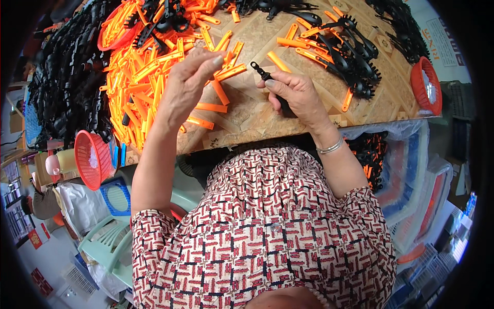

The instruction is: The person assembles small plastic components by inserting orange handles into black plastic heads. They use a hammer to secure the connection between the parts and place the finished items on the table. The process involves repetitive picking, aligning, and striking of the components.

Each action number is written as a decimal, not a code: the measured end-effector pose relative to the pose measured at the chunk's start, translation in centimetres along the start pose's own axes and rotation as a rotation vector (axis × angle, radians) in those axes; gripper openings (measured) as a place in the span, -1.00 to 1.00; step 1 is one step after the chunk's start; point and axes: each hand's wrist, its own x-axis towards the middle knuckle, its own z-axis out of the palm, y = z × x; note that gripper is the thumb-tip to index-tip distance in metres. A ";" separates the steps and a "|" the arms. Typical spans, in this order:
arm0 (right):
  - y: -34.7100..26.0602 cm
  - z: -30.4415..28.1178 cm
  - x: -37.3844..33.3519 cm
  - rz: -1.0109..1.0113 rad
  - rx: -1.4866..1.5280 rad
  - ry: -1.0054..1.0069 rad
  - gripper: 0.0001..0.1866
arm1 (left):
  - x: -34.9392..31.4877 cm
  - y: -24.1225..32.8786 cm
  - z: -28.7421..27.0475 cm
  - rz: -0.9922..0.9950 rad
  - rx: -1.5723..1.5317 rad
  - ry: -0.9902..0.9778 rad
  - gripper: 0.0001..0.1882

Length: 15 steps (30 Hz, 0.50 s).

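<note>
The right hand (pixel 298 95) pinches a slim black plastic piece (pixel 262 73) between thumb and fingers; the piece sticks out up and to the left of the hand, ending in a small ring, and hangs just above the wooden table (pixel 247 116). A silver bracelet (pixel 330 147) circles that wrist.

The left hand (pixel 184 87) is raised over the table a little to the left of the black piece, fingers curled and thumb near the fingertips, with an orange strip (pixel 229 72) right at its fingertips (whether it is truly gripped or just lying behind the fingers, I cannot tell).

Left of the black piece, a thick heap of orange strips (pixel 139 87) covers the table, and more strips lie scattered beneath both hands. Farther left of that heap sits a dark mound of black parts (pixel 67 77). Up and to the right of the black piece lies a cluster of black comb-like parts (pixel 355 62) mixed with a few orange ones. At the table's right edge, well away from the black piece, stands a red basket (pixel 427 85); another red basket (pixel 92 158) hangs off the table's lower left corner, and a third (pixel 116 28) rests at the top of the orange heap.

Below the table edge, the person's patterned red-and-white shirt (pixel 262 232) fills the lower part of the view, with a pale green plastic chair (pixel 110 242) to its left.
</note>
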 end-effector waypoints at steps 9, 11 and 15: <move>-1.1 0.5 -1.0 0.139 0.015 -0.197 -0.76 | -3.2 2.3 1.3 0.641 0.488 0.013 -0.73; -1.1 0.6 -1.1 0.139 -0.024 -0.205 -0.77 | -3.3 2.7 1.2 0.679 0.512 -0.019 -0.72; -0.8 0.9 -1.1 0.184 -0.021 -0.224 -0.78 | -3.8 2.3 1.4 0.645 0.510 -0.065 -0.72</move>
